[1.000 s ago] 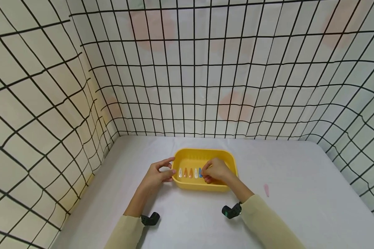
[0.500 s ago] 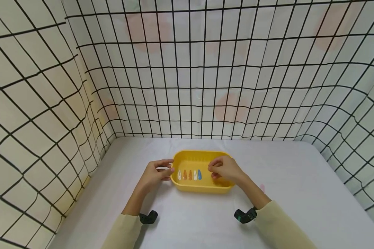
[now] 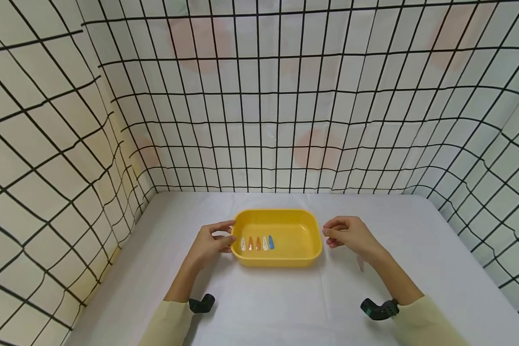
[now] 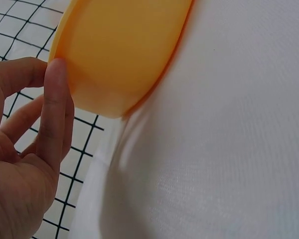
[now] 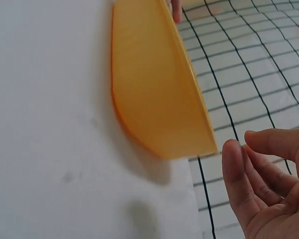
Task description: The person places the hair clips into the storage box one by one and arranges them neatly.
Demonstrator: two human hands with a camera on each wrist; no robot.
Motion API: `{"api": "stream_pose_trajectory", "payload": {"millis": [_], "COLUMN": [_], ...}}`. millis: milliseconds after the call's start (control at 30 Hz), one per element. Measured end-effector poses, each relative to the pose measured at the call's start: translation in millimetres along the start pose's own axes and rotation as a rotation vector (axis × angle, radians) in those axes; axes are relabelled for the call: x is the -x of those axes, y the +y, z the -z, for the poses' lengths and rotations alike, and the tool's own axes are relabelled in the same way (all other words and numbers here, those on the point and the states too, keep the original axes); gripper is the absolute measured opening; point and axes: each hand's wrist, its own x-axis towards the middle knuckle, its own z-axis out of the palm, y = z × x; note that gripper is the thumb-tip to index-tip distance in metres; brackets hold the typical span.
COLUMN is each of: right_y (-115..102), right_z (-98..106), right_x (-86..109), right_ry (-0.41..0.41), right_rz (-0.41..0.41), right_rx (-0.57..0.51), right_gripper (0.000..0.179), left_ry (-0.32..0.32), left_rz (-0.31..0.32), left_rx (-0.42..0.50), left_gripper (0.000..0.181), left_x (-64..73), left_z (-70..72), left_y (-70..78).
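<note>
A yellow plastic tray [image 3: 304,245] stands on the white table. Inside, near its left end, a row of snap hair clips lies side by side, with the blue hair clip [image 3: 271,242] at the right end and a white hair clip [image 3: 243,244] at the left. My left hand [image 3: 212,242] pinches the tray's left rim between thumb [image 4: 56,107] and fingers. Just right of the tray, my right hand [image 3: 350,235] hovers with loosely bent fingers and nothing between them. A pink hair clip [image 3: 360,264] lies on the table, partly hidden by my right wrist.
Black wire grid panels [image 3: 259,120] surround the white tabletop [image 3: 268,302] at the back and sides, with pale cloth behind them. A small black camera [image 3: 378,310] is strapped at each wrist.
My right hand has come off the blue clip and moved right, out of the tray. The blue clip stays at the row's right end. My left hand remains at the rim.
</note>
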Motion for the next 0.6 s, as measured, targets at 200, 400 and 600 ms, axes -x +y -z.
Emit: {"api": "stream_pose_trajectory", "payload": {"millis": [200,400,600], "right_y": [26,48,70], "right_z": [26,40,49], "right_x": [14.8,29.0,38.7], "right_ry": [0.043,0.055,0.050], "right_rz": [-0.027,-0.059,-0.049], "right_rx": [0.052,0.092,0.088], "right_gripper": [0.038,0.039,0.037], "left_ry": [0.012,0.017,-0.004], "left_rz": [0.010,0.018,0.006], "left_rx": [-0.017,-0.020,0.014], "left_gripper": [0.051,0.049,0.051], "left_x": [0.8,-0.4,-1.9], "left_z": [-0.2,0.2,-0.2], "left_y": [0.6,0.2,-1.9]}}
